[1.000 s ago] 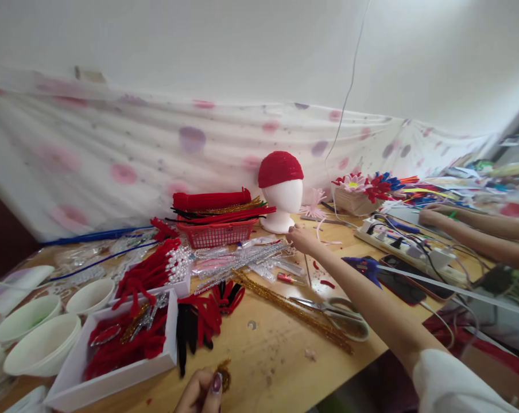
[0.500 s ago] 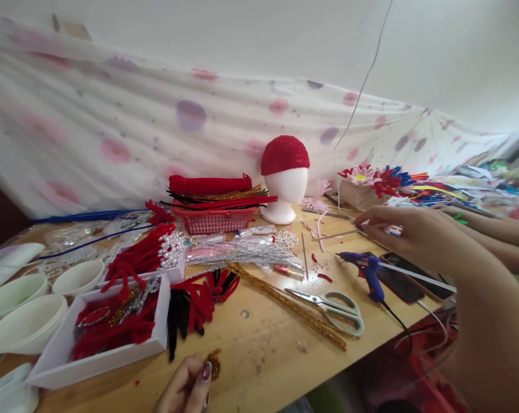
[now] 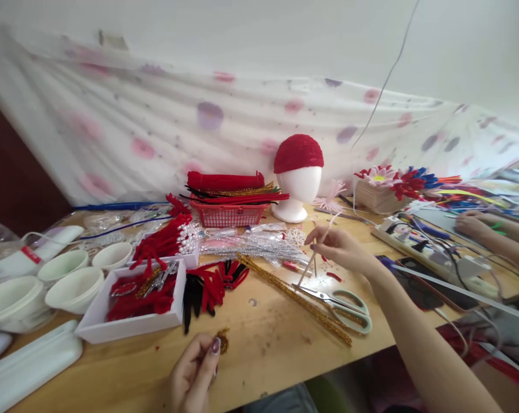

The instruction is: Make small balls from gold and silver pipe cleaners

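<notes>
My left hand (image 3: 199, 367), low in the view near the table's front edge, pinches a small curled piece of gold tinsel stem (image 3: 224, 341) between thumb and fingers. Over the table right of centre, my right hand (image 3: 339, 248) is closed on a thin pale stick (image 3: 306, 269), which slants down to the left; its exact kind is unclear. Just below that hand lie scissors (image 3: 348, 310) with pale green handles, across a bundle of long gold tinsel stems (image 3: 285, 292). The blue glue gun (image 3: 386, 262) is mostly hidden behind my right forearm.
A white foam head with a red cap (image 3: 298, 155) stands behind a red basket (image 3: 231, 215) of stems. At left are a white box (image 3: 130, 327) of red pieces and several bowls (image 3: 74, 289). A power strip (image 3: 432, 252) and another person's hands (image 3: 475, 223) are at right.
My right hand has moved left and down from above the glue gun to near the scissors, with the thin stick in it. My left hand still pinches the gold piece. The view has shifted left.
</notes>
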Demonstrator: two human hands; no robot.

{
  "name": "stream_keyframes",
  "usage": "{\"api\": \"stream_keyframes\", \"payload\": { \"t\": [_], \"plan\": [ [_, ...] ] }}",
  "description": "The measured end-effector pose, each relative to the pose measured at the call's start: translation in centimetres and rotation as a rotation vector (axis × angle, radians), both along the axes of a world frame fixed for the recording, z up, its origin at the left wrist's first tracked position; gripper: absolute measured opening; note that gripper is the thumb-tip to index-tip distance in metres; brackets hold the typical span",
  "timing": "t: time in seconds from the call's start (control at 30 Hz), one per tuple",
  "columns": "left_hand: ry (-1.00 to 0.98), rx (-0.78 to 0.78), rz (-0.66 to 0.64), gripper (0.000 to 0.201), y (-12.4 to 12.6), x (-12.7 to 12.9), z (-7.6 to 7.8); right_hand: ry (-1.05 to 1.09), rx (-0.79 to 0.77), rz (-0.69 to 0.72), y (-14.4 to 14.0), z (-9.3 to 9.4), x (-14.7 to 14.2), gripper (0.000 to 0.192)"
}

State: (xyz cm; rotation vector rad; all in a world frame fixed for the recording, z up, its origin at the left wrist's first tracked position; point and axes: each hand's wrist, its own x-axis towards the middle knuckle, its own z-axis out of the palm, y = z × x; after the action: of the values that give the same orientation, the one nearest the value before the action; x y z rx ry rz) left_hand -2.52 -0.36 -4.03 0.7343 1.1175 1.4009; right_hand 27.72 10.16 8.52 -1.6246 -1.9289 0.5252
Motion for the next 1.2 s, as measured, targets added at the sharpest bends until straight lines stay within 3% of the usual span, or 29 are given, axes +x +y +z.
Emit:
{"api": "stream_keyframes", "payload": {
  "t": [0.17, 0.3, 0.37, 0.5, 0.6, 0.8, 1.2],
  "plan": [
    [-0.043, -0.005, -0.002, 0.048, 0.2, 0.1, 0.6, -0.002, -0.118, 0.003, -0.2, -2.5, -0.2, 0.037],
    [-0.108, -0.046, -0.063, 0.044, 0.2, 0.8, 1.3, 0.165, 0.044, -0.092, -3.3, -3.4, -2.2, 0.051],
    [-0.136, -0.061, -0.101, 0.043, 0.2, 1.3, 1.4, 0.612, 0.202, -0.113, -5.1, -4.3, -4.9, 0.048],
    [-0.113, -0.067, -0.196, 0.045, 0.0, 1.6, 1.4, 1.218, 0.056, -0.146, -7.0, -7.3, -11.7, 0.039],
    [-0.110, -0.049, -0.299, 0.046, -0.2, 1.3, 1.5, 1.445, -0.064, -0.164, -6.9, -9.0, -14.6, 0.040],
    [-0.108, -0.027, -0.371, 0.043, -0.2, 0.8, 1.7, 1.579, -0.139, -0.174, -6.6, -9.2, -15.4, 0.039],
    [-0.085, -0.051, -0.389, 0.040, -0.2, 0.9, 1.7, 1.572, -0.156, -0.134, -6.9, -9.1, -15.1, 0.037]
  ]
}}
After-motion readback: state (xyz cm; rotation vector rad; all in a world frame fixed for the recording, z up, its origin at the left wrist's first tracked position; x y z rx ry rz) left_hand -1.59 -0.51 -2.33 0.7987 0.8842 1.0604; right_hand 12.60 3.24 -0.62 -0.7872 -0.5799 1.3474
